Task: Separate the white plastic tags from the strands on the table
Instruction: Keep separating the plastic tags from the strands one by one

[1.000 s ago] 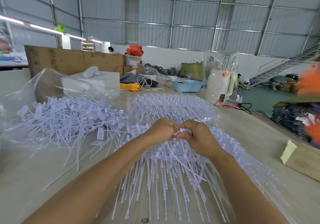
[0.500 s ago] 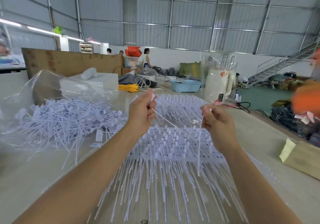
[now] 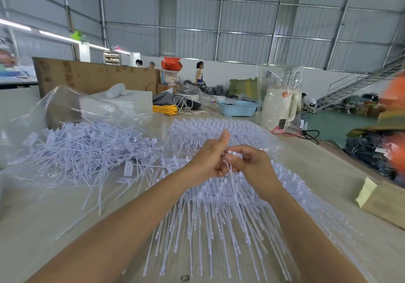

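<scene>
A wide pale wooden bench (image 3: 54, 212) runs from the near edge far into a large hall with grey corrugated metal walls and a steel-framed roof. Above the middle of the bench the left hand (image 3: 208, 160) and right hand (image 3: 252, 169) meet, touching. The left thumb points up while its fingers (image 3: 219, 171) curl round a thin white strand; the right fingers (image 3: 235, 159) pinch a small white plastic tag (image 3: 234, 154) at the top of that strand, which hangs down between the wrists.

Beneath the hands lies a broad sheet of joined white plastic tags with long strands (image 3: 219, 228), fanning toward the near edge. On the left a loose heap of separated white tags and strands (image 3: 87, 151) spreads over a crumpled clear plastic bag (image 3: 65, 107). At the right edge sits a tan cardboard box with a yellowish flap (image 3: 381, 201).

Farther back on the bench are a white rectangular box (image 3: 131, 102), a coil of yellow cord (image 3: 164, 109), a light blue perforated plastic basket (image 3: 237, 107) and a cream cylindrical appliance wrapped in clear film (image 3: 277, 107). A brown plywood board (image 3: 94, 77) stands behind them. On the far floor a person (image 3: 199, 72) stands beside green bundles; a grey metal staircase (image 3: 355, 85) rises at the far right, above a green floor.
</scene>
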